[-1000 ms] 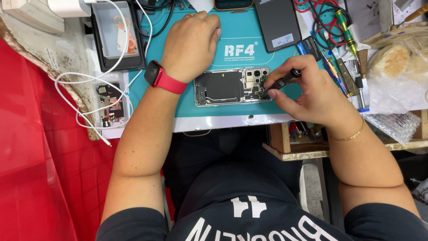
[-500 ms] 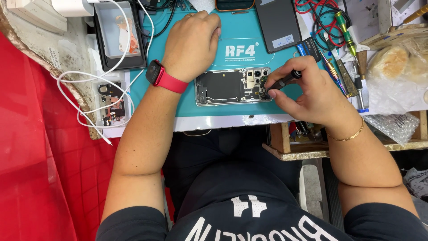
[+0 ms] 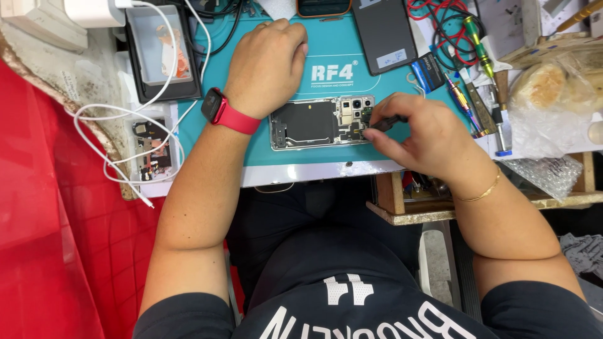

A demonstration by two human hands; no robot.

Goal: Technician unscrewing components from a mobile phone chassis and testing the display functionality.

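Now, line by line:

Phone: opened phone, back cover off, lies flat on the teal mat at the near edge of the bench, straight ahead of the person.

Long axis: runs left to right across the mat; camera end toward the right, the dark plate over the battery area toward the left.

Right hand: right hand sits at the phone's camera end, fingers drawn together in a pinch on a thin dark tool.

Tool: lies nearly level, pointing leftward, its tip over the parts just beside the camera cluster. Whether the tip touches the board I cannot tell.

Left hand: left hand rests on the mat beyond the phone's left half, fingers curled under in a loose fist, holding nothing that shows; near the phone's far edge but seemingly not pressing on it.

Nearer hand: the right, by far; its fingertips overlap the phone's right end, while the left stays behind the far edge.

Direction: from the right hand, the phone stretches away to the left; from the left hand, it lies toward the body.

Wrists: red watch on the left wrist, thin gold bracelet on the right.

Nearby: a dark slab-like device lies at the far side of the mat, screwdrivers to the right of it, a white cable looping off to the left.
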